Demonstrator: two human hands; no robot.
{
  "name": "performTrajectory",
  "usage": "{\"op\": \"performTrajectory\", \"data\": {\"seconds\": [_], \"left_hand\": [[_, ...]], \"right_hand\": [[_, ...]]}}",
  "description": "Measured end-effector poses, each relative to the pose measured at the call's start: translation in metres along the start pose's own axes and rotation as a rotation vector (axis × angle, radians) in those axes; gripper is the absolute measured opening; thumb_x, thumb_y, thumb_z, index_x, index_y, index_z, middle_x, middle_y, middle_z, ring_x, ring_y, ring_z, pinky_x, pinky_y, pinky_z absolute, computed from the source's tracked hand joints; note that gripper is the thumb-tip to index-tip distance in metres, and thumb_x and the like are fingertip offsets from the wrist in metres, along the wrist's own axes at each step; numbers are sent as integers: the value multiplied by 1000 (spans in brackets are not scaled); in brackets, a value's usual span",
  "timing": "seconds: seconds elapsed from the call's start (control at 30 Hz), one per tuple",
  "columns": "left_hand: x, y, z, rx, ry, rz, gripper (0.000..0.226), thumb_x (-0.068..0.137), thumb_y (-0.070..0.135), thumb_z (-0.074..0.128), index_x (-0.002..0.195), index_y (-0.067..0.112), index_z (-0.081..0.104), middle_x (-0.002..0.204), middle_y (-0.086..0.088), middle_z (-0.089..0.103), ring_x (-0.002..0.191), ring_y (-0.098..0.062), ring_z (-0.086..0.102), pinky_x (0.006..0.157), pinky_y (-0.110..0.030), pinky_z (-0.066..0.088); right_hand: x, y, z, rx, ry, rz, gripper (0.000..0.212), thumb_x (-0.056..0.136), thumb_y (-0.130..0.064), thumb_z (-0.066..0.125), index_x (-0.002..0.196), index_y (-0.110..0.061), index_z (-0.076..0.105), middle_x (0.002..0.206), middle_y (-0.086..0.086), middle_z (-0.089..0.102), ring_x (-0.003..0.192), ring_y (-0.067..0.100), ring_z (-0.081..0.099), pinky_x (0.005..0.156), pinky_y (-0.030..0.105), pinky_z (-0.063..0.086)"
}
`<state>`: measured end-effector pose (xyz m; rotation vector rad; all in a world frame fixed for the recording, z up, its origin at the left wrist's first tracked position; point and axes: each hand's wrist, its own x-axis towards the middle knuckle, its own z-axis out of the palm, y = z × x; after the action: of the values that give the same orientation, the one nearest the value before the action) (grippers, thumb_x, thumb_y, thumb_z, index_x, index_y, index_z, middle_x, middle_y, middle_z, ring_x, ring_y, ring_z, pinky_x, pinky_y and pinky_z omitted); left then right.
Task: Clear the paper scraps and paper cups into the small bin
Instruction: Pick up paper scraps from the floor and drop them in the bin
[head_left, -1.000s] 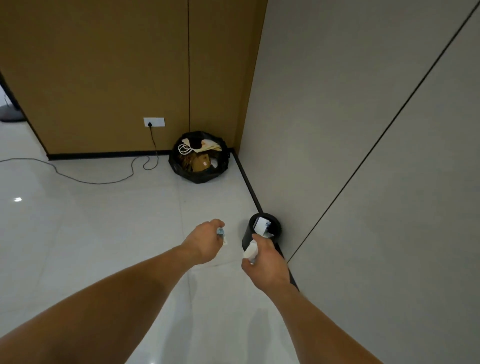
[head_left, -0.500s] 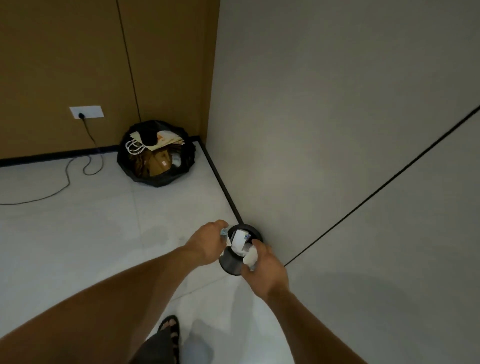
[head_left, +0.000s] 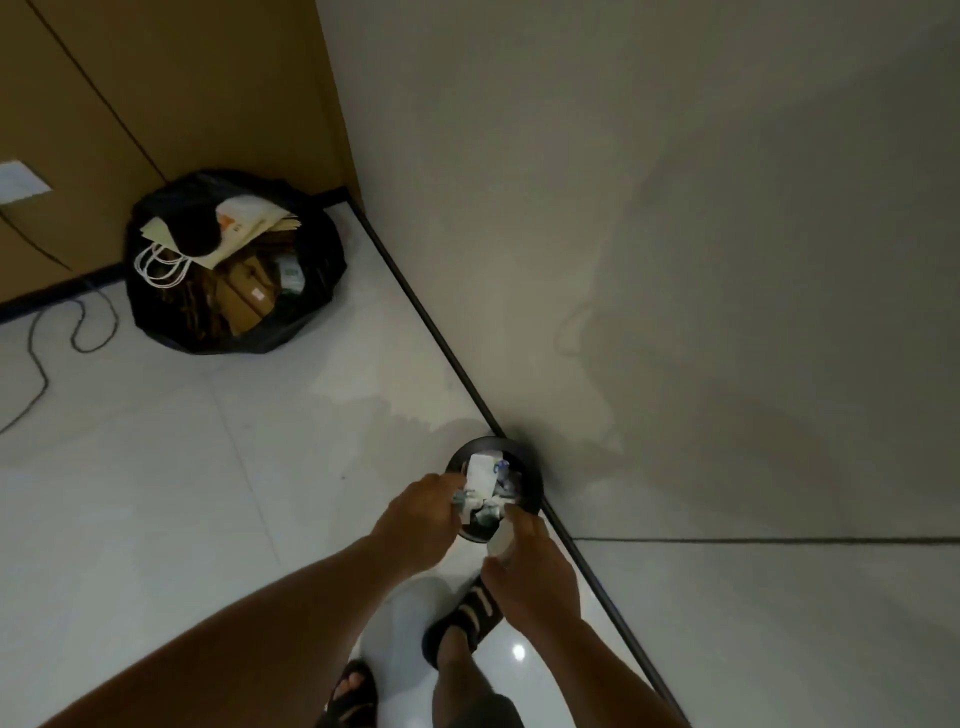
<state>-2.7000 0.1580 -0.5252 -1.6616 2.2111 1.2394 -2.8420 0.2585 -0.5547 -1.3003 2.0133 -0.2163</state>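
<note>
Paper scraps (head_left: 466, 500) are held at the mouth of the small bin (head_left: 531, 470), ready to be dropped.

The small bin is set on the floor against the wall's baseboard and is seen already partly filled with white paper. The paper scraps are grasped by the left hand (head_left: 415, 514) right over the opening. A white paper piece (head_left: 500, 540), cup or wad cannot be told, is clenched in the right hand (head_left: 532, 569) just beside the near rim. This load is judged nearly done, with two drops left; further litter elsewhere is not shown. A large black bag (head_left: 311, 291) of rubbish is seen well apart in the corner.
</note>
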Motion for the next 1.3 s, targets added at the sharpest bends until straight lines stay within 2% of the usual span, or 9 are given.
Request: {"op": "performTrajectory", "data": {"seconds": [0.23,0.33,0.43,0.53,0.63,0.83,1.0,1.1,1.3], "left_hand": [[153,-51,89,36,-93,52,33,98,18,49,130,20,49,123,-4,58,113,-18,56,96,-33,49],[207,-94,142,105,-138,118,41,97,21,50,138,19,43,130,-5,54,122,-19,49,99,-31,46],[250,-131,188,208,-152,233,45,96,23,51,140,19,40,133,-5,51,128,-20,43,102,-32,43],[274,-161,220,342,-118,340,49,93,29,52,140,21,38,143,-4,41,140,-23,27,109,-35,33],[278,-186,232,476,-127,413,53,94,35,46,144,21,34,156,-6,25,148,-25,7,116,-39,19],[263,-194,211,496,-183,439,61,96,45,36,151,23,21,161,-6,5,147,-24,-11,120,-46,13],[245,-156,156,539,-135,409,67,96,52,27,153,22,9,162,-5,-4,145,-23,-22,118,-44,2],[229,-117,108,559,-86,424,68,96,52,30,153,20,11,161,-6,-1,146,-25,-17,117,-45,1],[173,-33,8,583,-29,507,65,95,50,36,151,19,24,161,-5,11,148,-24,-4,117,-48,10]], "right_hand": [[141,81,74,-85,-23,27,69,91,-38,58,151,-26,24,149,-2,38,131,15,44,98,26,46],[199,121,116,-161,-2,18,66,91,-36,59,148,-24,29,145,-2,44,127,15,45,96,23,43],[250,154,156,-226,23,27,67,88,-37,64,145,-23,32,141,0,45,128,18,42,98,27,40],[282,178,184,-302,20,26,76,83,-41,69,146,-24,30,146,2,37,134,25,35,106,38,37],[288,190,199,-363,98,-14,76,78,-44,72,143,-25,36,144,4,36,131,30,35,105,45,37],[264,180,196,-264,77,90,88,80,-50,68,151,-32,20,158,3,19,143,32,18,111,51,29],[226,144,152,-189,88,139,85,84,-53,58,152,-37,9,161,-3,7,148,25,1,117,48,17],[194,111,109,-187,106,148,85,85,-56,55,152,-37,6,162,-4,4,148,22,-4,117,44,12],[113,34,13,-99,201,218,78,88,-56,51,152,-35,11,162,-2,10,149,24,3,117,45,19]]}}
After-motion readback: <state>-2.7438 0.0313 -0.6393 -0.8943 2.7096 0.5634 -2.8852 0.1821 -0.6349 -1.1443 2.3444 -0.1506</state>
